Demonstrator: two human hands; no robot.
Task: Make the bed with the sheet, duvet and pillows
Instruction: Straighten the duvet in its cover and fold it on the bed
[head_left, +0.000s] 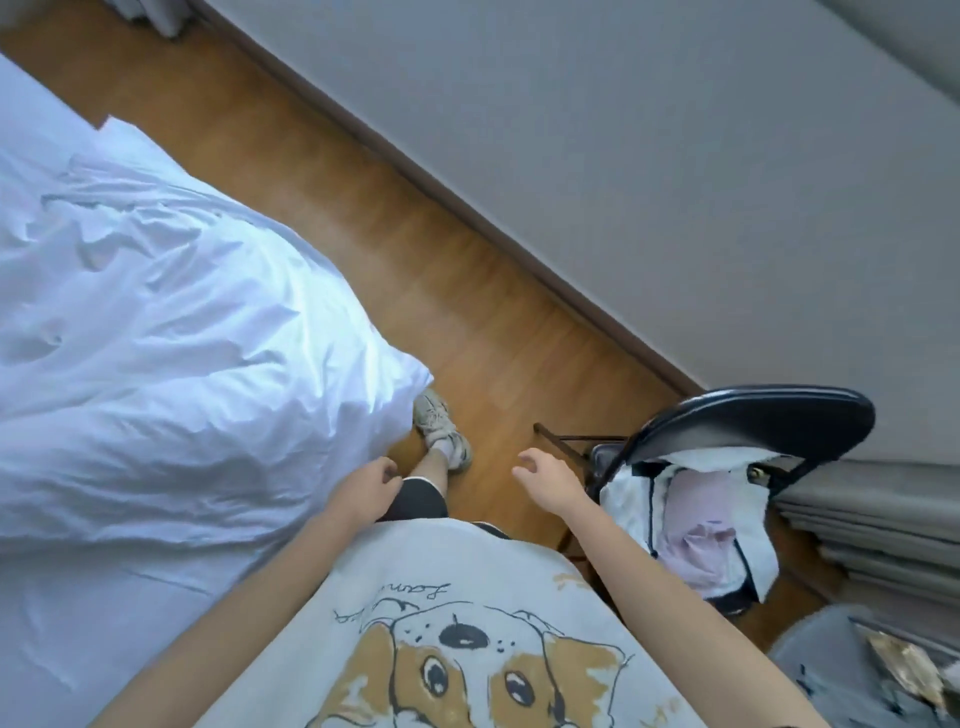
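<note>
White and heavily creased, the duvet (171, 332) fills the left side of the view, lying on the bed (78, 597); its long axis runs from the upper left down toward the lower middle, and one rounded corner points right, overhanging the wooden floor (415, 249) just beside the person's shoe (441, 428); a flatter, smoother stretch of white cloth shows below it at the lower left, though whether that is the sheet cannot be told. Both hands are held out low in front of the body, apart from each other and touching nothing; the left hand (371, 486) hangs just beside the duvet's edge, knuckles up, fingers loosely curled and empty; the right hand (548, 480) reaches forward over the floor, palm down, fingers bent and spread, also empty. To the right a black folding chair (753, 415) stands against the grey wall (623, 156), with white and pale pink cloth (701, 519) draped over its seat.
</note>
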